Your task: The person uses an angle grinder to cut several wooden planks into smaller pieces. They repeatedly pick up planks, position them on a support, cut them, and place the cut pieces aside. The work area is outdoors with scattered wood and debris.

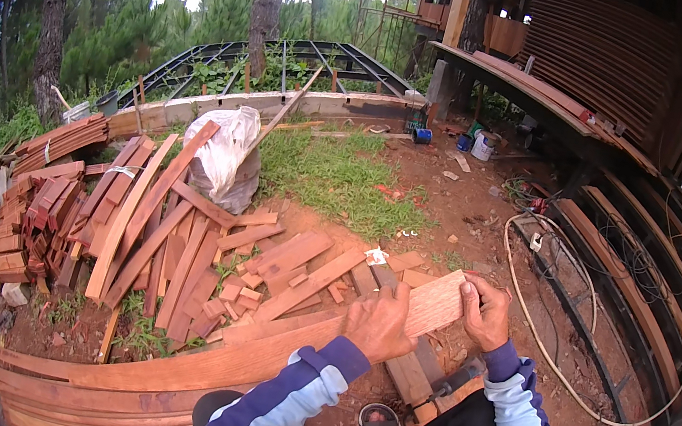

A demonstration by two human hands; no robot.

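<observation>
A long reddish-brown wooden plank [282, 359] runs from the lower left up to the middle right, across the front of my legs. My right hand [484, 313] grips its raised far end, with the thumb along the end edge. A short way back from that end, my left hand [381, 325] is closed on the same plank, knuckles up. Its fingertips are hidden. Beneath the plank lie wooden blocks [409, 377], and a dark tool [457, 379] sits beside my right knee, partly covered.
Cut boards and offcuts [199, 266] are heaped at left, around a white sack [225, 155]. More long planks [89, 396] lie at lower left. A pale hose [543, 370] loops on the dirt at right, near a metal frame with boards [624, 285]. Paint cans [483, 146] stand farther back.
</observation>
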